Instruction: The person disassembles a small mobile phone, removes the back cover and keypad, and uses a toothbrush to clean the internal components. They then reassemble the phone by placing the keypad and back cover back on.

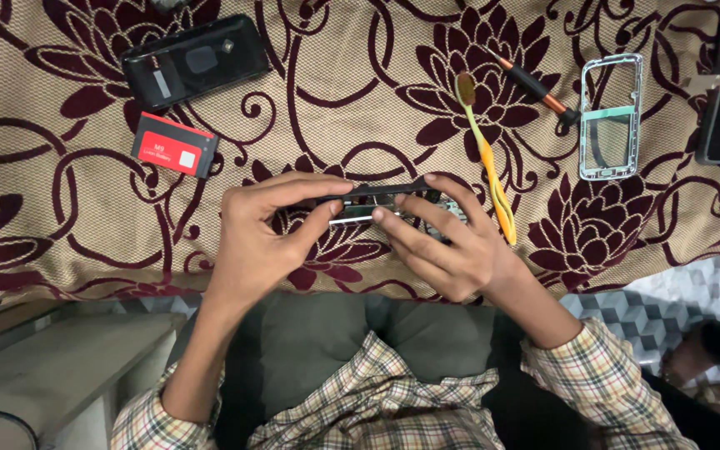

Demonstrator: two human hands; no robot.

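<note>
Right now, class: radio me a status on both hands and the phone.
Left hand and right hand both grip the phone body, held edge-on above the cloth. Toothbrush lies beside the right hand, apart.

maroon-flowered beige cloth, red battery

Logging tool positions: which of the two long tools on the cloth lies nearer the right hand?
The yellow-green and orange toothbrush: its orange handle ends right beside the right hand. The black and orange screwdriver lies farther up, toward the clear phone frame.
</note>
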